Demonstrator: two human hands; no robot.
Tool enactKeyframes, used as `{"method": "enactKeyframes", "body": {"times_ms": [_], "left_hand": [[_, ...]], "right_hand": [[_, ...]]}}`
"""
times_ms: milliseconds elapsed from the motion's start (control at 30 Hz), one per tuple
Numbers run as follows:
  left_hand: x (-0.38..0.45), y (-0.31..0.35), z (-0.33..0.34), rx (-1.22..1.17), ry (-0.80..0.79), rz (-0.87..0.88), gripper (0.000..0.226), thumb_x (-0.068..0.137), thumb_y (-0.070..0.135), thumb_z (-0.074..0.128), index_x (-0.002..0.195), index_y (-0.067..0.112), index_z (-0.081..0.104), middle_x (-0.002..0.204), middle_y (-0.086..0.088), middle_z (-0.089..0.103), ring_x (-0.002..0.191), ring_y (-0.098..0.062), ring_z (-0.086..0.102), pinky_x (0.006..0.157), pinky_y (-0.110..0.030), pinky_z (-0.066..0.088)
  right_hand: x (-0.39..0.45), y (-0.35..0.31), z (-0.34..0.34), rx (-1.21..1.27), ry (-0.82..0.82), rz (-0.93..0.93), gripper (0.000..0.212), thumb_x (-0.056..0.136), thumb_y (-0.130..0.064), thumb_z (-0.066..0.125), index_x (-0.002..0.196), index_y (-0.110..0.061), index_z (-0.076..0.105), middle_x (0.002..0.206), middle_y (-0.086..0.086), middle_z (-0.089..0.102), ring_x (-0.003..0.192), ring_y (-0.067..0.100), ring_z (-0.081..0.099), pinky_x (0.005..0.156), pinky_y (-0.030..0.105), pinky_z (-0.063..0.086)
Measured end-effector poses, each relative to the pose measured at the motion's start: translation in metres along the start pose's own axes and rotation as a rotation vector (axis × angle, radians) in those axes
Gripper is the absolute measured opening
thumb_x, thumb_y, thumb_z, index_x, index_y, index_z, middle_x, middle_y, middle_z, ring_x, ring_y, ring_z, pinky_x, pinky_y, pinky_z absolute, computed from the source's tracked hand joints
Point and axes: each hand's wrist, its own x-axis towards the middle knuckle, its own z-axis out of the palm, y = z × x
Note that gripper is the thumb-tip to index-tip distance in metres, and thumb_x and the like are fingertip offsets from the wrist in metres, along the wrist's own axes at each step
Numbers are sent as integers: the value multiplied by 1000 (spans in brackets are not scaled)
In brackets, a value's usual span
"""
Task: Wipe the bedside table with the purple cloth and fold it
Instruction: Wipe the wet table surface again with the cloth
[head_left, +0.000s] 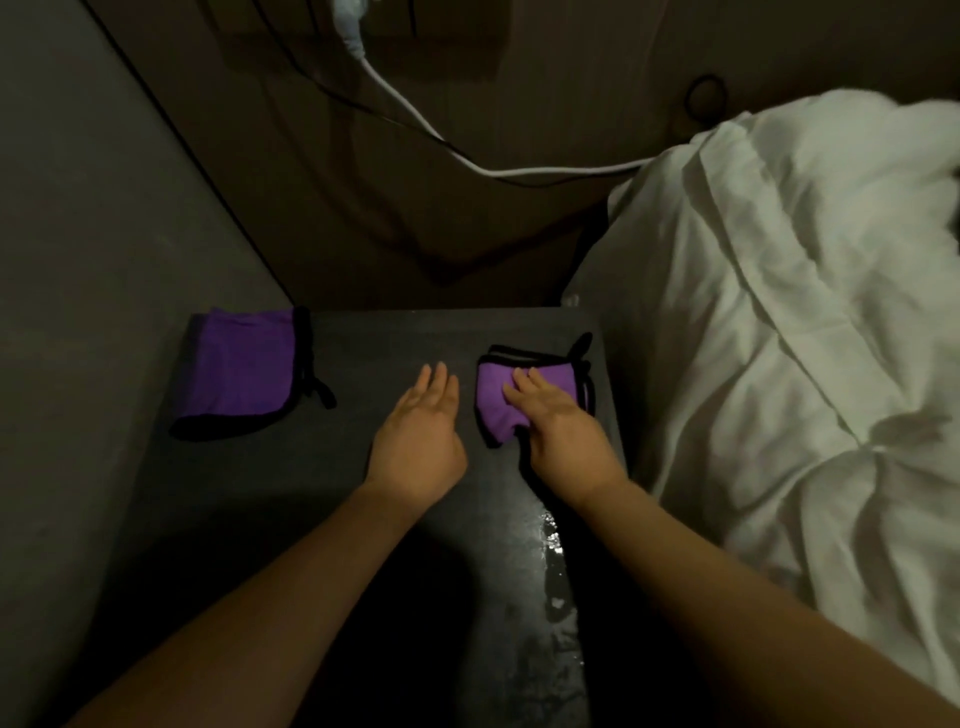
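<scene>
- Nearest: two bare forearms reach forward over the counter (332, 467), a dark, matte bedside top with a faintly grained face. A glossy wet-looking streak (553, 561) runs along its near right part, catching the light.
- Left hand (418, 441): flat, fingers straight and together, palm down over bare counter just left of the small cloth. It holds nothing; whether it actually touches the surface I cannot tell.
- Right hand (558, 431): fingers extended and laid on the purple cloth (498, 400), pressing it down rather than gripping it.
- That purple cloth sits right of centre on the counter, near the bed-side edge. It is a compact soft bundle, purple fabric with black binding and a black tie end poking up at its far corner.
- Judgement: the folding step looks to be in hand, likely near its end; the cloth is already small and layered, and the hand seems to be flattening it.
- Next move probably calls for smoothing the top layer, tucking the loose tie, then lifting off without dragging the fold open.
- Farther left: a second purple cloth (244, 364), larger, folded flat, black-edged, well apart from the hands.
- Right: white rumpled bedding (779, 312), deeply creased.
- Far: a white cable (415, 119) and thin dark wires against a dim wall.
</scene>
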Motion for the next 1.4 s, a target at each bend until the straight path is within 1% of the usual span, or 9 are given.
{"method": "enactKeyframes", "body": {"times_ms": [133,333,500,667,967,1033,1100,1200,1400], "left_hand": [[0,5,-5,3,-24,-25,65,87,8,39,146,8,10,158,-8,4,146,-18,2,118,-26,6],[-3,10,-6,18,-49,-33,65,88,8,38,146,6,8,158,-9,3,146,-19,2,118,-27,8],[-18,9,0,36,-60,-7,66,88,8,38,146,6,7,158,-10,3,146,-19,2,118,-27,7],[-25,10,2,25,-59,8,65,87,9,38,145,6,9,157,-10,4,146,-20,2,118,-27,8],[-35,5,3,-15,-71,50,66,87,6,38,146,7,8,158,-9,3,146,-19,1,118,-25,6],[-35,4,1,-27,-79,61,67,86,5,38,146,8,8,158,-8,3,146,-18,2,118,-25,7],[-35,2,0,-36,-88,74,68,86,4,39,146,8,8,158,-8,3,146,-18,1,118,-25,7],[-34,-1,0,-41,-83,82,70,85,4,40,146,10,8,158,-6,2,146,-16,0,117,-24,6],[-33,4,5,-29,-41,55,69,84,4,39,146,8,10,158,-8,4,146,-17,2,117,-23,8]], "right_hand": [[-30,3,4,-32,43,-79,50,65,6,60,115,0,59,123,23,56,115,40,51,96,57,33],[-70,-2,12,-62,90,-83,58,55,9,68,112,-1,61,118,21,60,109,39,56,91,57,29],[-93,-10,13,-70,77,-88,51,58,-3,52,108,-3,63,115,19,63,105,36,59,83,57,42],[-113,-17,11,-80,60,-71,54,64,-15,32,106,-6,65,114,15,65,105,32,61,81,52,47],[-150,-31,11,-164,22,-99,46,61,-16,46,103,-16,67,111,4,68,102,18,63,89,28,41],[-147,-30,1,-146,-10,-88,41,61,-14,59,100,-20,68,108,1,69,97,14,65,87,21,43],[-135,-31,-13,-46,-27,-25,34,68,-18,51,97,-22,68,97,1,73,84,14,68,78,19,47],[-99,-30,-32,119,55,101,32,75,-18,40,93,-13,66,83,11,72,73,27,67,67,27,45],[-12,-21,-51,73,270,153,30,86,-7,48,114,-7,59,107,16,66,95,29,62,81,25,42]]}}
